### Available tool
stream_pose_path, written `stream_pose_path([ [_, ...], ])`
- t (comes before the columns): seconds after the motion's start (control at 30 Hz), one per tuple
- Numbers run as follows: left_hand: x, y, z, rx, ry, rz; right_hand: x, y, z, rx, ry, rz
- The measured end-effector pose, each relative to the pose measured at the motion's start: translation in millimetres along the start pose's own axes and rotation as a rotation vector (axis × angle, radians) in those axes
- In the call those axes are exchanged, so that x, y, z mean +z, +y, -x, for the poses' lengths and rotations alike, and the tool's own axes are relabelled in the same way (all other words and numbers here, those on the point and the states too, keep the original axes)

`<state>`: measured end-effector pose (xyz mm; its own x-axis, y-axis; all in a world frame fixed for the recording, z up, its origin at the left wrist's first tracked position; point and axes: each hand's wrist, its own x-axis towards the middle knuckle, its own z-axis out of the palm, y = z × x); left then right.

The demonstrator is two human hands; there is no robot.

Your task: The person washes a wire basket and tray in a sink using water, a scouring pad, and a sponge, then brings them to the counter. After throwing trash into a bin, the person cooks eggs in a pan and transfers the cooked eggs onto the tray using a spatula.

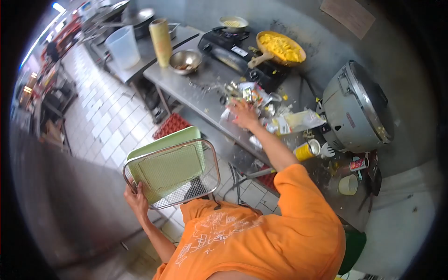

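Observation:
My left hand [136,199] is closed on the near left edge of a rectangular wire mesh basket [218,175] and a light green plastic tray [165,136]. Both are tilted and held together in front of my body, over the floor. On the steel table, my right hand [243,115] reaches into a heap of crumpled wrappers [254,92], its fingers stretched out and slightly blurred. Whether the fingertips touch a wrapper I cannot make out. A clear and yellow plastic packet [301,121] lies just right of that hand.
A black portable gas stove [228,56] carries a pan of yellow food [281,48]. Right of it stands a large rice cooker [350,109]. A yellow can [305,151], a pale cup [348,185], a metal bowl [185,61] and a plastic-wrap roll [161,43] stand about the steel table [210,105].

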<state>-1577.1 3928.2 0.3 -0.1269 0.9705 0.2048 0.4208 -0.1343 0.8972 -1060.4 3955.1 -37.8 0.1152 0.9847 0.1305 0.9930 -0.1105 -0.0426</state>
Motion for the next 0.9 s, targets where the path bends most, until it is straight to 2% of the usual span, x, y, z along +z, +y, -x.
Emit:
stream_pose_path([
  [0.03,21,9,-46,-0.031,-0.166,0.025,6,5,-17,0.037,0.008,0.008],
  [0.07,45,21,-88,-0.064,-0.330,0.043,21,14,-32,0.165,-0.066,-0.021],
  [0.1,75,42,-120,-0.069,-0.368,0.162,33,19,-37,0.295,-0.143,-0.060],
  [0.13,105,55,-155,-0.051,-0.400,0.156,41,21,-35,0.398,-0.052,0.011],
  [0.23,201,79,-221,-0.098,-0.778,0.136,23,39,-11,0.563,-0.072,-0.014],
  [0.27,239,71,-236,-0.105,-0.863,0.162,27,44,2,0.696,0.014,-0.072],
  [0.3,298,41,-266,-0.073,-0.983,-0.006,34,57,17,0.841,0.093,-0.143],
  [0.33,332,11,-287,-0.051,-1.073,-0.144,30,66,29,0.847,0.080,-0.158],
  [0.4,368,35,-277,-0.106,-1.136,0.036,9,83,26,0.871,-0.004,-0.549],
  [0.43,380,49,-272,-0.036,-1.137,-0.088,-33,73,24,0.971,0.147,-0.700],
  [0.47,393,60,-270,0.029,-1.137,-0.200,-38,75,26,0.904,0.289,-0.536],
  [0.53,429,39,-271,0.195,-1.015,-0.490,-91,76,18,0.975,0.406,-0.595],
  [0.57,445,14,-271,0.171,-1.014,-0.423,-124,77,6,0.915,0.541,-0.610],
  [0.6,443,19,-268,0.163,-1.021,-0.418,-150,84,-10,0.857,0.676,-0.623],
  [0.67,438,62,-260,0.347,-1.088,-0.425,-173,118,-52,0.780,0.820,-0.639],
  [0.7,434,76,-258,0.478,-1.006,-0.630,-179,137,-73,0.752,0.753,-0.440],
  [0.73,427,98,-252,0.637,-0.808,-0.684,-182,156,-94,0.723,0.680,-0.241],
  [0.8,430,156,-252,0.689,-0.843,-0.350,-182,187,-132,0.919,0.258,-0.197],
  [0.87,455,210,-256,0.325,-1.372,0.103,-169,216,-168,0.915,0.046,-0.251],
  [0.9,479,224,-253,0.066,-1.562,0.215,-164,227,-188,0.934,0.026,-0.237],
])
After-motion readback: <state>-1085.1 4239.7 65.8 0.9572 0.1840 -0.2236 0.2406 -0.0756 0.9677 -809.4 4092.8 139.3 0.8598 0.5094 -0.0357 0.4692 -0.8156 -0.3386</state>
